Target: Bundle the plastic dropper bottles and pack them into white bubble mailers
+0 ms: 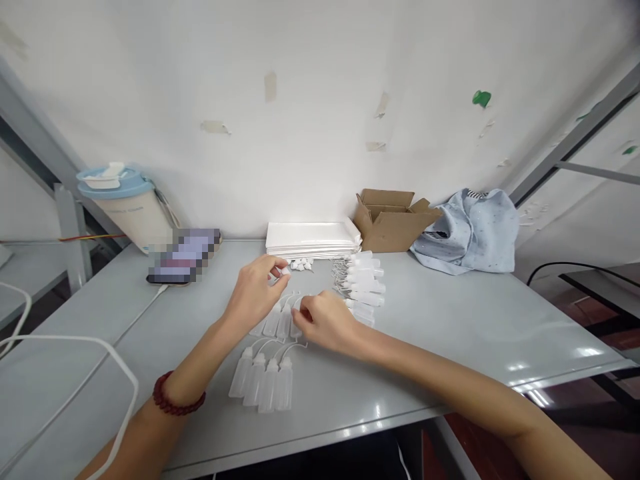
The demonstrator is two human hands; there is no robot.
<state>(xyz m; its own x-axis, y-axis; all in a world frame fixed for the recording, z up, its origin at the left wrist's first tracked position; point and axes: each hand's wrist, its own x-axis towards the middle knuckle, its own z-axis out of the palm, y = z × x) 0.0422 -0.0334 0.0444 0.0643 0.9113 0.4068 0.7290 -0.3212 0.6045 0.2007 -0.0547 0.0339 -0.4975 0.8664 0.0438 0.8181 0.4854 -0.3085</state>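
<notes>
My left hand pinches a small white cap between thumb and fingertips above the table. Curled fingers of my right hand rest by the top of a row of small clear plastic bottles with thin white tubes; what they grip is hidden. Closer to me lies a second row of such squeeze bottles, their tubes bent to the right. Beyond my left fingertips is a little pile of white caps. Right of it, several more bottles lie on their sides in a column.
Against the wall sit a stack of white packets, an open cardboard box and a light blue cloth. At the left stand a phone on a cable and a tumbler with a blue lid. A white cable crosses the grey table.
</notes>
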